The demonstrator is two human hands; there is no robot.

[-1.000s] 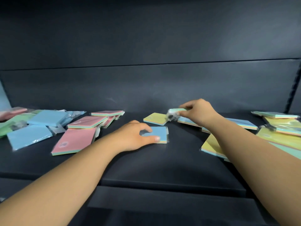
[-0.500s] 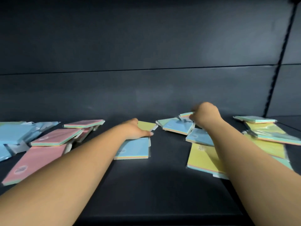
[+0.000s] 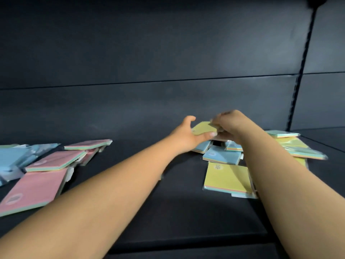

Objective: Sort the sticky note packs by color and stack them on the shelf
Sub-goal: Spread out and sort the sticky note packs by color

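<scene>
Since the earlier frames both hands have come together at centre right of the frame, and the small yellow pack (image 3: 204,128) that lay flat between them is now lifted off the shelf (image 3: 183,212), while the view has swung so the pink packs slide toward the lower left. Nearest, at lower left, a large pink pack (image 3: 32,192) lies flat and is cut off by the frame edge; just beyond it a second pink pack (image 3: 56,161) rests on others, which looks like a colour group being built there. At lower right a large yellow pack (image 3: 228,179) lies flat, its right edge hidden under the right forearm. Beyond it a blue pack (image 3: 222,156) overlaps more blue ones, so this cluster seems still unsorted. Further in, the left hand (image 3: 186,136) is spread, thumb under the near edge of the small yellow pack and fingers arched over its far side, probably taking it to carry it to a yellow group. The right hand (image 3: 230,124) is curled at the pack's right corner and seems to pinch it, though blur hides the fingertips, so I cannot tell for sure. A dark gap under the hands is unreadable. At far right, yellow and teal packs (image 3: 291,144) lie heaped in shiny wrap, their count unclear, and blue packs (image 3: 13,157) at far left are cropped. Behind stands the dark back panel (image 3: 149,53).
</scene>
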